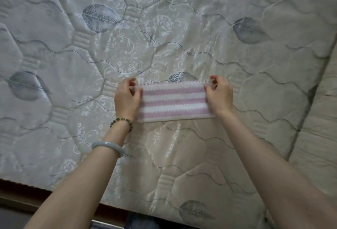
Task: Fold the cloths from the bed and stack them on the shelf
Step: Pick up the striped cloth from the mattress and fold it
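Pink-striped cloth (173,102) lies on the bed (182,155); your left hand (127,99) and right hand (219,97) pinch its far corners. Uneven pull may skew the fold.

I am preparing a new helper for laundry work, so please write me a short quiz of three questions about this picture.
1. True or false: only the left hand holds the cloth.
2. The stripes of the cloth are: A blue and white; B pink and white; C green and yellow.
3. Which arm wears the bead bracelet and the pale bangle?
Key: 1 false, the right hand pinches the other end; 2 B; 3 the left arm.
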The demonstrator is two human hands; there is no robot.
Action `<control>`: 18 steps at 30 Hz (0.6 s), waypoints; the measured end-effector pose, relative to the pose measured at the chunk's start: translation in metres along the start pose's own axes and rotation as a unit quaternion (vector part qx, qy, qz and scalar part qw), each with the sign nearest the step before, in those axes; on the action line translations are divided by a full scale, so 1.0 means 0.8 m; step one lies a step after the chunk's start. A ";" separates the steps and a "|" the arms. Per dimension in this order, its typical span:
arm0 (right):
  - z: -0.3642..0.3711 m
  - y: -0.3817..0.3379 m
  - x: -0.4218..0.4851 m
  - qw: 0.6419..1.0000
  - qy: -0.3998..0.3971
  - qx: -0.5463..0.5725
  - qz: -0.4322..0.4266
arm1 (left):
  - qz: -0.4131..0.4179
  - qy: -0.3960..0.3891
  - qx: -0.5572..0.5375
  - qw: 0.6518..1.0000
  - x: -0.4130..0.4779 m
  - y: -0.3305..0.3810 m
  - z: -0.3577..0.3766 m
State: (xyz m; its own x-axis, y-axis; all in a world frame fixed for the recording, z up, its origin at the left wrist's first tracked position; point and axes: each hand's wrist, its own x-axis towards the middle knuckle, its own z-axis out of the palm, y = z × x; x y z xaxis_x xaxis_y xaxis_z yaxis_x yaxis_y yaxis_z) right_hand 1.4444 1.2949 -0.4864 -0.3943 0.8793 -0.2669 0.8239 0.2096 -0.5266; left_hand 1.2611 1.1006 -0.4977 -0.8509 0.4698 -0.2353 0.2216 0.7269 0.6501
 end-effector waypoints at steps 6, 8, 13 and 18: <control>0.052 0.008 -0.037 0.916 -0.008 -0.215 -0.340 | 0.258 -0.053 0.216 0.940 -0.033 -0.007 0.044; 0.070 0.016 -0.049 0.892 -0.047 -0.270 -0.359 | 0.308 -0.103 0.284 0.902 -0.043 -0.016 0.060; 0.081 0.029 -0.045 0.886 -0.075 -0.305 -0.341 | 0.283 -0.147 0.342 0.884 -0.048 -0.027 0.068; 0.074 0.032 -0.049 0.908 -0.072 -0.278 -0.304 | 0.276 -0.132 0.331 0.893 -0.057 -0.028 0.058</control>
State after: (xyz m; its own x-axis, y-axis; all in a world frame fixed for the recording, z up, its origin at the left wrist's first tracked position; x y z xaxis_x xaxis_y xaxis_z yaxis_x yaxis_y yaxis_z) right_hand 1.4567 1.2403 -0.5370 -0.8615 0.4721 -0.1870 0.4984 0.8566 -0.1337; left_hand 1.3174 1.0860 -0.5352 -0.4022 0.8864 -0.2291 0.8797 0.4435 0.1714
